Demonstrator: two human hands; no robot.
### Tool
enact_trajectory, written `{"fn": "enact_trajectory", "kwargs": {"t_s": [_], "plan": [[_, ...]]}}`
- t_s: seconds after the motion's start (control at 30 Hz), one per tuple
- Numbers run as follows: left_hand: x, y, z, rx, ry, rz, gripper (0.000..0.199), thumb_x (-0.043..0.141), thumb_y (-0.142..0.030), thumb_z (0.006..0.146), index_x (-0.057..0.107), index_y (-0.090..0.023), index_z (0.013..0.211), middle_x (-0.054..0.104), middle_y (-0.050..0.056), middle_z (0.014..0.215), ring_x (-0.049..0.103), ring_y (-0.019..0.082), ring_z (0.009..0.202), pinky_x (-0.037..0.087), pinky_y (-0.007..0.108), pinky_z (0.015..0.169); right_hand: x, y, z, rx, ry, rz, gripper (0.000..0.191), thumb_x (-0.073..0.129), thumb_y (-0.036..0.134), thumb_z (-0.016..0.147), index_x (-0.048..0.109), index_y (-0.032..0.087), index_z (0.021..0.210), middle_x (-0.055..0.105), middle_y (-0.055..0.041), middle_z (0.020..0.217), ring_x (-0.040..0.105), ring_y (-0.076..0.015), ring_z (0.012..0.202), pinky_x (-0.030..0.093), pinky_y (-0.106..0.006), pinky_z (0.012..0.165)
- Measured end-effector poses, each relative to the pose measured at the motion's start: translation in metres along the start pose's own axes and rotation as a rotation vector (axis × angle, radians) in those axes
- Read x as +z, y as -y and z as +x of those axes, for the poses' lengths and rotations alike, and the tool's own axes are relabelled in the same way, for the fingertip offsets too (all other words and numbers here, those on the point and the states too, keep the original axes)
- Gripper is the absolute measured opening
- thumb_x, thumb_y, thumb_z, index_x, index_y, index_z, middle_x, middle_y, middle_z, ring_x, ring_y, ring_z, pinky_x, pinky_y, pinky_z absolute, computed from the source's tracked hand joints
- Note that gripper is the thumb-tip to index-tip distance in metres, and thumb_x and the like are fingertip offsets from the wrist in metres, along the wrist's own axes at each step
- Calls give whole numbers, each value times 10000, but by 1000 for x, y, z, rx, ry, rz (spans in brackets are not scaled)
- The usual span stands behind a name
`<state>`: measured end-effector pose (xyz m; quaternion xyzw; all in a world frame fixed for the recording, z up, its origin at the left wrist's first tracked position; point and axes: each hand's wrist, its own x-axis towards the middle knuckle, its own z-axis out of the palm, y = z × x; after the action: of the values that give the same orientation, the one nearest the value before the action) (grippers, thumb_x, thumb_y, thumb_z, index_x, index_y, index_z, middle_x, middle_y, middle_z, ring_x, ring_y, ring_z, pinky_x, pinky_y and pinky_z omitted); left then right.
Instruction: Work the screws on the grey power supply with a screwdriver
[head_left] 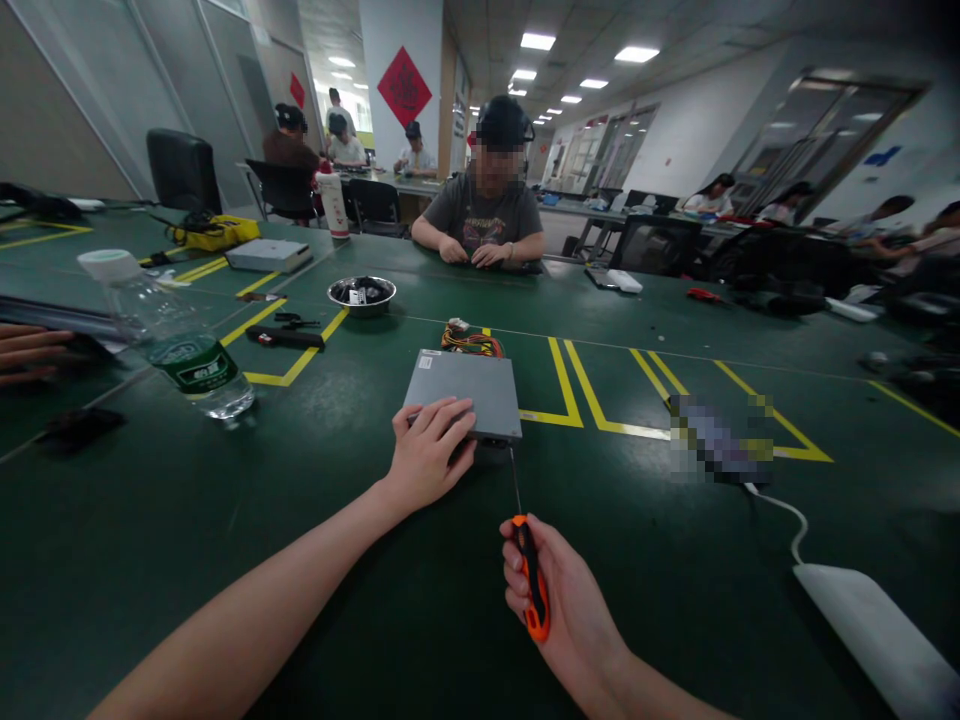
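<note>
A grey metal computer power supply lies flat on the green table, with a white label near its far left corner. My left hand grips its near left part, fingers over the top and thumb down by the near side. An orange and black screwdriver is wrapped in the fingers of my right hand. Its thin shaft points away from me to the near right corner of the power supply. Whether the tip sits in a screw is too small to tell. Behind the box lies a bundle of coloured cables.
Left stand a water bottle, a black tool and a metal bowl with dark parts. A phone is wired to a white power bank at right. A person sits opposite; another person's hand is far left.
</note>
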<state>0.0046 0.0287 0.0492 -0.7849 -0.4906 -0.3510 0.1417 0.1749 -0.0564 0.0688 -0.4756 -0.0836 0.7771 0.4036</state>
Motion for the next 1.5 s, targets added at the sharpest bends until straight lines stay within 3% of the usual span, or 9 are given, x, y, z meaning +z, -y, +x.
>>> {"fn": "enact_trajectory", "kwargs": {"t_s": [0.4, 0.8, 1.03, 1.2, 1.37, 1.5], "plan": [[2, 0, 0, 3, 1, 8, 242, 511, -284, 821, 550, -248, 1057, 575, 35, 1209, 504, 235, 1109, 247, 435, 889, -2, -1, 6, -14, -6, -24, 255, 501, 364, 811, 596, 129, 780, 468, 23, 582, 384, -53, 451, 292, -176, 440], [1, 0, 0, 6, 24, 13, 232, 494, -292, 837, 525, -243, 1062, 558, 20, 1233, 490, 220, 1131, 241, 438, 893, 0, 0, 7, -52, -93, -35, 206, 519, 338, 801, 591, 146, 778, 504, 14, 603, 436, -76, 497, 350, -199, 468], [0, 0, 0, 9, 13, 8, 236, 496, -287, 833, 531, -245, 1063, 563, 36, 1227, 496, 229, 1122, 239, 438, 891, 0, -2, 0, -133, -35, -37, 159, 698, 202, 655, 554, 160, 709, 530, 26, 647, 450, -63, 517, 354, -182, 460], [1, 0, 0, 12, 10, 9, 225, 486, -295, 841, 528, -240, 1055, 564, 29, 1227, 493, 222, 1127, 238, 434, 892, 4, 2, -5, -71, -63, 11, 105, 619, 233, 755, 591, 134, 778, 537, 8, 651, 467, -62, 524, 367, -169, 459], [1, 1, 0, 7, 8, 7, 227, 498, -292, 834, 535, -240, 1052, 563, 29, 1228, 495, 223, 1121, 239, 430, 888, 6, 4, -6, -23, -77, -14, 207, 485, 294, 852, 609, 134, 895, 504, 15, 615, 457, -66, 513, 377, -177, 464], [-1, 1, 1, 6, 16, 7, 226, 501, -290, 834, 536, -242, 1053, 564, 18, 1225, 498, 215, 1118, 244, 425, 882, 4, 3, -3, -49, -59, -28, 179, 603, 300, 773, 602, 165, 889, 525, 16, 669, 455, -64, 527, 358, -174, 448]]}}
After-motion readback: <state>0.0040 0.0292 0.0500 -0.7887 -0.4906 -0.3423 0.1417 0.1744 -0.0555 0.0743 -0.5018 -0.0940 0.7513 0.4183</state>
